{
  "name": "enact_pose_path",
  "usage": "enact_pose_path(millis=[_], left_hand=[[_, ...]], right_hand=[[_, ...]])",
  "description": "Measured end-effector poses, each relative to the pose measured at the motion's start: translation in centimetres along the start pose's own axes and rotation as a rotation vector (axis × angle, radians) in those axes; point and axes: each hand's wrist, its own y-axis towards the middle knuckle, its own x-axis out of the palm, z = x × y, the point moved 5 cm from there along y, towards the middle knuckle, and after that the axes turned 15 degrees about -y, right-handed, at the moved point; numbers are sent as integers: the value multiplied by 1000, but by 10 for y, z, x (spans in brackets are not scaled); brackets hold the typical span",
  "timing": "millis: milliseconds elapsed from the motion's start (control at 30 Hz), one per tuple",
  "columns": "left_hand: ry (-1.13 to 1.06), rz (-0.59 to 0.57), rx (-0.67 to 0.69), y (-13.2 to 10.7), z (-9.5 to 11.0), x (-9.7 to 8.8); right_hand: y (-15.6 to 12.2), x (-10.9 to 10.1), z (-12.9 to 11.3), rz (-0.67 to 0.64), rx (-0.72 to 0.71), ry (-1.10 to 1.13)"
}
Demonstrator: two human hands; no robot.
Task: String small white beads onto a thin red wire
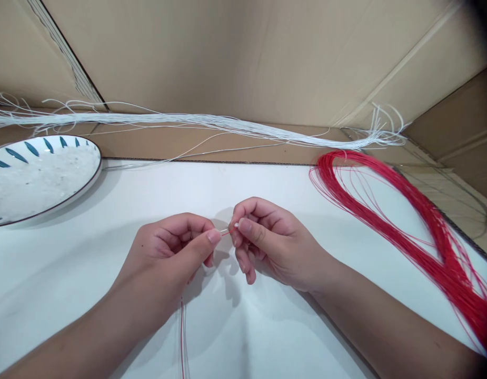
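Observation:
My left hand [180, 247] pinches a thin red cord [182, 337] together with a white strand, between thumb and forefinger. The cord's long end hangs down below that hand toward the table's near edge. From the left fingertips a short length of red and white strand runs across to my right hand [267, 239]. There, thumb and forefinger are closed on a tiny white bead [236, 225] at the strand's end. Whether the strand passes through the bead is too small to tell. Both hands are held just above the white table [156, 189].
At the left a plate [95, 171] with dark leaf marks holds many small clear-white pieces. A bundle of white cords [211, 122] stretches along the back before cardboard walls [211, 52]. To the right lies a looped hank of red cord [393, 237].

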Motion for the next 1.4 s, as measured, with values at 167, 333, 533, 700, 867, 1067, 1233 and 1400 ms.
enact_pose_path(millis=[167, 333, 533, 700, 867, 1067, 1233, 1400], left_hand=[[-29, 7, -9, -1, 1, 3], [-22, 16, -5, 0, 0, 1], [-50, 66, -22, -3, -1, -1], [-3, 100, -10, -3, 0, -2], [95, 81, -2, -3, 0, -1], [228, 116, 41, -8, 3, 0], [286, 93, 108, -9, 5, 2], [340, 32, 128, -10, 5, 4]], right_hand=[[0, 0, 0, 7, -2, -3], [0, 1, 0, 17, -13, -24], [-1, 3, -3, 31, -25, -65], [-2, 3, -4, 78, -45, -148], [-4, 3, -4, 126, -93, -259], [-5, 2, -3, 168, -72, -298], [-4, -2, -2, 178, 11, -264], [-3, -2, -3, 197, 33, -202]])
